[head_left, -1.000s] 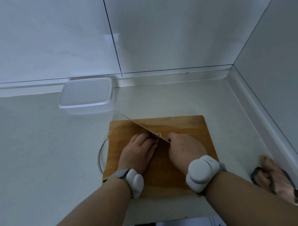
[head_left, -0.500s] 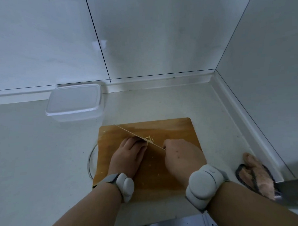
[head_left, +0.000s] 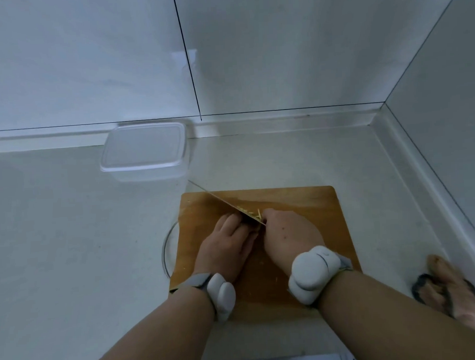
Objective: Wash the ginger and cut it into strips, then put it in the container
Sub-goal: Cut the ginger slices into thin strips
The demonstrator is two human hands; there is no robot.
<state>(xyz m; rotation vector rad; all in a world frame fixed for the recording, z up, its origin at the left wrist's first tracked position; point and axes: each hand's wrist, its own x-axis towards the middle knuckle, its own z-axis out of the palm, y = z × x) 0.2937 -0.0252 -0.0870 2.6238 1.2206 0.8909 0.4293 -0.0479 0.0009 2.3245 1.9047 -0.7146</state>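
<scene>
The person is slicing on the wooden cutting board point(head_left: 300, 204). The right hand point(head_left: 287, 234) has its grip clenched round the handle of a cleaver point(head_left: 223, 203), whose blade runs away and to the left from that grip, its tip reaching past the board's far left corner. The left hand point(head_left: 228, 240) lies just left of the blade with its fingers curled down at the blade's side, presumably on the ginger, which they hide. Cut ginger strips point(head_left: 252, 211) lie just beyond the right grip, against the blade's far side. The clear plastic container point(head_left: 145, 152) sits beyond and left of both hands on the worktop point(head_left: 69, 228), nearer the left; its lid looks on, and nothing shows inside.
</scene>
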